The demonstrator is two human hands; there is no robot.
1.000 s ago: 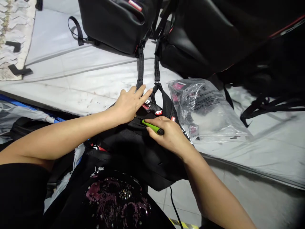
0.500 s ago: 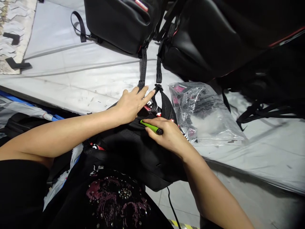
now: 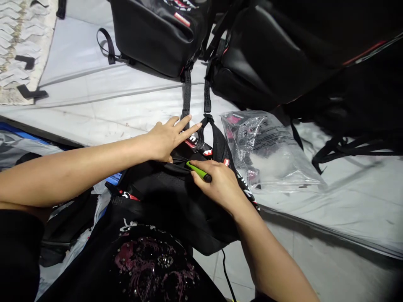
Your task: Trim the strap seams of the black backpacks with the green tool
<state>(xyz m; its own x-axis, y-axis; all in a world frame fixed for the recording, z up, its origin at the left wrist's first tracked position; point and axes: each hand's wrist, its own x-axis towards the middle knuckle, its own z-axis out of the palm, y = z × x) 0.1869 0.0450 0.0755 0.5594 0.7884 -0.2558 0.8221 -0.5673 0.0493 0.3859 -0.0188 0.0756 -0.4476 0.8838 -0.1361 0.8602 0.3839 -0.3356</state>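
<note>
A black backpack [image 3: 176, 195] with red-and-white shark-mouth print lies against my front at the table edge. My left hand [image 3: 166, 136] rests on its upper part with fingers spread, the thumb at the edge of a dark opening or fold [image 3: 176, 167]. In my right hand [image 3: 222, 180], closed, is a slim green tool with a black rounded end [image 3: 200, 172]; its tip points left at that fold and its working end is hidden. A shoulder strap [image 3: 220, 136] of the backpack curves up beside both hands.
Two more black bags, one at the top middle [image 3: 151, 37] and one at the right [image 3: 261, 63], stand behind on the white-covered table [image 3: 126, 94]. A clear plastic bag [image 3: 277, 151] with dark and pink contents lies right of my hands. Small black pieces [image 3: 31, 92] are far left.
The view has shifted slightly. My left hand has drawn a little left and down, and the fold beneath it looks wider. The green tool stays in my right hand, near the same fold.
</note>
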